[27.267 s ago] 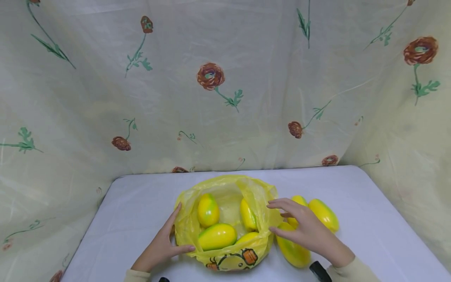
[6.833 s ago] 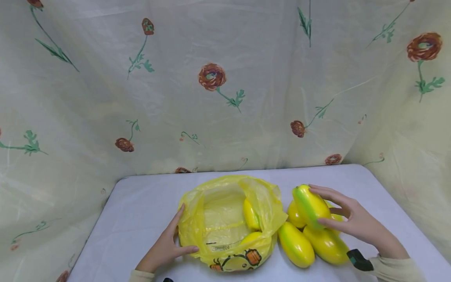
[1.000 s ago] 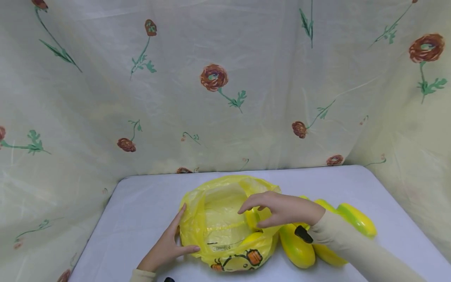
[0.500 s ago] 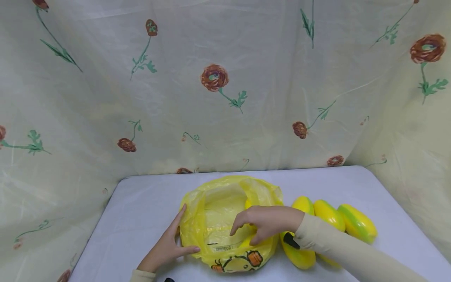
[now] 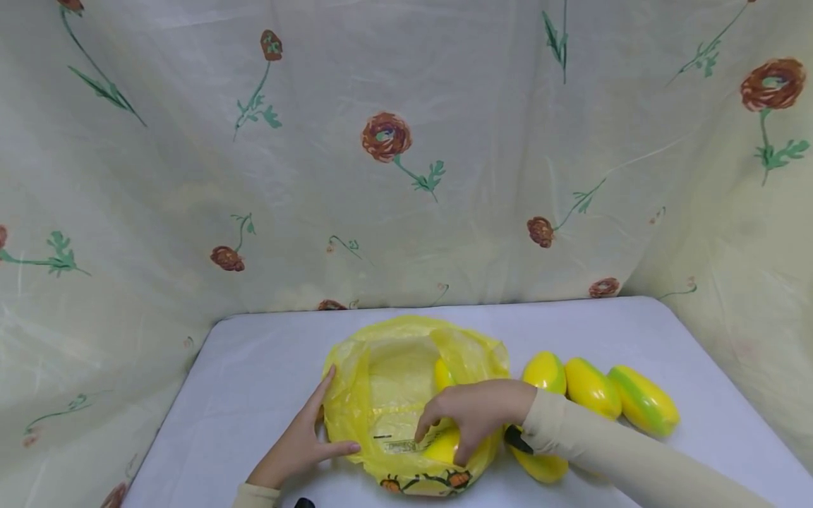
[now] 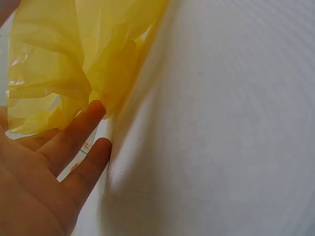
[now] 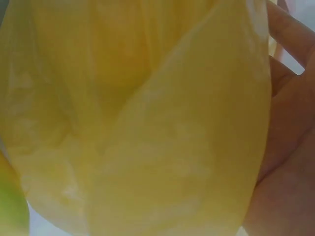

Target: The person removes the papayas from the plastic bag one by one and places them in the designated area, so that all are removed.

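A yellow plastic bag (image 5: 346, 409) with a cartoon print stands with its mouth held wide. My left hand (image 5: 298, 441) rests against its left side, fingers spread and thumb at the front rim; the left wrist view shows those fingers (image 6: 81, 130) touching the plastic. My right hand (image 5: 473, 416) reaches into the bag, its curled fingers and thumb on either side of a yellow mango (image 5: 442, 446) at the front. Another mango (image 5: 442, 374) shows deeper at the bag's right, partly behind the plastic. In the right wrist view the bag (image 7: 172, 147) covers most of the hand.
Right of the bag, yellow-green mangoes lie on the white-covered table (image 5: 273, 353): a far one (image 5: 545, 372), a middle one (image 5: 592, 386), a right one (image 5: 644, 400) and a near one (image 5: 540, 466) partly under my right sleeve. A flowered curtain (image 5: 444, 233) hangs behind.
Mangoes have gone from the bag to the table since the oldest frame. Over the last second my right hand has lowered into the bag, around the front mango. My left hand stays put.
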`<state>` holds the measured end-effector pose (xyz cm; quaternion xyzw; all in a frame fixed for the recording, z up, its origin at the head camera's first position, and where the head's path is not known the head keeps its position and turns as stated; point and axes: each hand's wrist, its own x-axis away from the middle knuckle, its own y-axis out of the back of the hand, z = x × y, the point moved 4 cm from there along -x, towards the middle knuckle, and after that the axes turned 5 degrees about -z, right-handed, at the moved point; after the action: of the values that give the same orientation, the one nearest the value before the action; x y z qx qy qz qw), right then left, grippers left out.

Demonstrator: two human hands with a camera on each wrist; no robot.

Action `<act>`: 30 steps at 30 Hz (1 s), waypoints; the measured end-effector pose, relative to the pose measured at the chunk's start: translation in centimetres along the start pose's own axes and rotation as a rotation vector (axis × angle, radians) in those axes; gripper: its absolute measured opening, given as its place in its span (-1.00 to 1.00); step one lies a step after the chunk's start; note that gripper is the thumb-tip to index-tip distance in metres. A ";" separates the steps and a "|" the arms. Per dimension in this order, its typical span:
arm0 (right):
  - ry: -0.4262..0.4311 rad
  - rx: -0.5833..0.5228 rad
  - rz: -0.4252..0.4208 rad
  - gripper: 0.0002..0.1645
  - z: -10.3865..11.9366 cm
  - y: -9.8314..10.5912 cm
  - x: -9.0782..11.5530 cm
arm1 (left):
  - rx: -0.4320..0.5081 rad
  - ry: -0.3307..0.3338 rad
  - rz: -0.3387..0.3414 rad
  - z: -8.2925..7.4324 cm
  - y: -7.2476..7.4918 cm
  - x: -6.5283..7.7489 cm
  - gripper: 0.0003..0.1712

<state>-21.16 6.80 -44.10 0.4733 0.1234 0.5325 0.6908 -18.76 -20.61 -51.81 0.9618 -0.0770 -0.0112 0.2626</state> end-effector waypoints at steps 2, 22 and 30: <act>-0.016 -0.010 0.023 -0.25 -0.2 -0.4 -0.2 | -0.002 0.002 0.000 0.0 0.0 0.0 0.52; 0.022 0.065 -0.137 -0.38 0.1 -0.8 -0.9 | -0.004 0.045 -0.007 -0.2 -0.1 -0.1 0.54; -0.006 0.063 -0.111 -0.13 -0.3 -0.9 -0.5 | 0.007 0.048 -0.001 -0.2 -0.1 -0.1 0.53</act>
<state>-21.00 6.56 -45.13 0.4888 0.1638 0.4878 0.7044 -18.84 -20.42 -51.72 0.9627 -0.0702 0.0123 0.2610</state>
